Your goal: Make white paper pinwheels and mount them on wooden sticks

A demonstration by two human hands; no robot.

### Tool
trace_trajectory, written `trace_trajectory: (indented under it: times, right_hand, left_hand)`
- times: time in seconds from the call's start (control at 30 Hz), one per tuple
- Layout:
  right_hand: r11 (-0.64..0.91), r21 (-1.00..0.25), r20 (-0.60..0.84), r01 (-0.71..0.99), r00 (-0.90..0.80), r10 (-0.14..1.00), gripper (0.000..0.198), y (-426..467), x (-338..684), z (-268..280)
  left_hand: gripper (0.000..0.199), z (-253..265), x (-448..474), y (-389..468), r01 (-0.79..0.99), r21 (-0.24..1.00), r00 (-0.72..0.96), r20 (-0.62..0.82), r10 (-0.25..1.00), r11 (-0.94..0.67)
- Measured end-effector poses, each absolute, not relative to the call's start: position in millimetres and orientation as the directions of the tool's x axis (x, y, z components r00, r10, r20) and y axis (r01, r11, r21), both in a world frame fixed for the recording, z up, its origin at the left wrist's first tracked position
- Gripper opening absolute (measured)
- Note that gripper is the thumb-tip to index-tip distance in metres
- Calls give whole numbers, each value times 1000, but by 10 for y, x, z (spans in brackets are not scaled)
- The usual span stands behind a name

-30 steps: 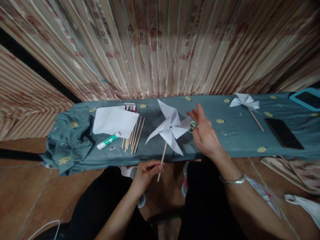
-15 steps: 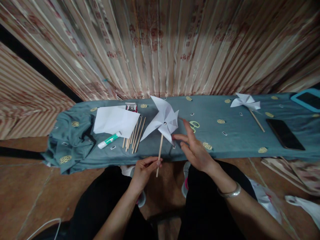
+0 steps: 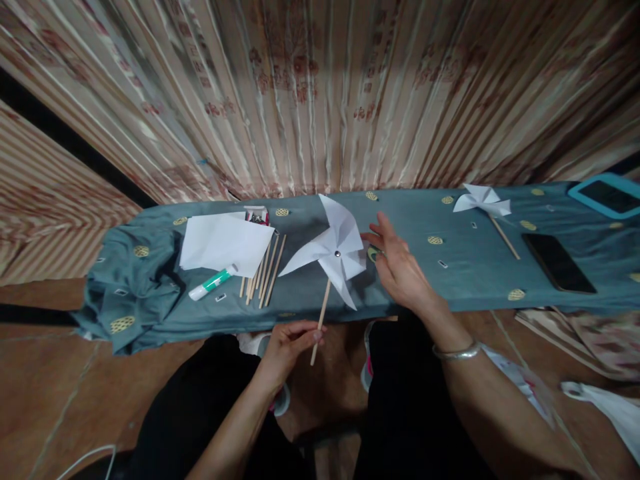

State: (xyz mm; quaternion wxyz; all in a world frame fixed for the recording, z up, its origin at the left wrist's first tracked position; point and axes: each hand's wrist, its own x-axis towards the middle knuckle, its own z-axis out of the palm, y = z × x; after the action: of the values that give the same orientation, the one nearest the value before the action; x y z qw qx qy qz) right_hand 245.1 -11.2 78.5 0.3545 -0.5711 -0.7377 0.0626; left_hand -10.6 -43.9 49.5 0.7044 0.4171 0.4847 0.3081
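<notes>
My left hand (image 3: 290, 350) pinches the wooden stick of a white paper pinwheel (image 3: 345, 233) near its lower end. The pinwheel is held up over the front edge of the cloth-covered table, with a silver pin at its centre. To the right of its blades is my right hand (image 3: 403, 270), fingers apart and holding nothing. The fingertips are close to a blade; whether they touch it I cannot tell. Behind that hand, scissors (image 3: 373, 254) with yellow-green handles are mostly hidden.
Left on the table (image 3: 410, 287) are white paper sheets (image 3: 220, 243), a glue stick (image 3: 213, 283), several wooden sticks (image 3: 273, 270) and a small box of pins (image 3: 257, 216). Farther right lie a second pinwheel (image 3: 483, 200), a dark phone (image 3: 557, 262) and a blue-framed device (image 3: 607, 195).
The pinwheel's blades have turned about the pin. My right hand has moved up and slightly right, beside the blades. My left hand keeps its hold on the stick.
</notes>
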Motion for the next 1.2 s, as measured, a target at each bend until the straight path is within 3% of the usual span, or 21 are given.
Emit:
trace_trajectory:
  times: [0.13, 0.3, 0.53, 0.67, 0.87, 1.03, 1.2]
  right_hand:
    - [346, -559, 401, 754, -120, 908, 76, -188, 2404, 759]
    - [283, -742, 300, 608, -76, 951, 76, -287, 2277, 730]
    - [62, -991, 66, 123, 31, 997, 81, -313, 2117, 651]
    - [-65, -968, -96, -243, 119, 988, 78, -286, 2132, 721]
    - [-213, -719, -302, -661, 22, 953, 36, -298, 2201, 883]
    - [-221, -652, -316, -725, -5, 949, 32, -348, 2195, 921]
    - [-177, -843, -258, -508, 94, 961, 37, -596, 2059, 894]
  left_hand:
    - [28, 482, -106, -421, -50, 889, 308, -420, 854, 455]
    - [30, 447, -96, -406, -61, 890, 278, -420, 864, 453]
    - [29, 436, -78, -393, -87, 894, 245, -409, 879, 440]
    - [30, 431, -63, -370, -108, 911, 193, -373, 908, 397]
    - [34, 479, -19, -314, -219, 898, 117, -364, 924, 381]
    - [38, 611, 106, -242, -367, 854, 92, -361, 928, 369]
    - [37, 767, 320, -222, -426, 841, 92, -328, 940, 335]
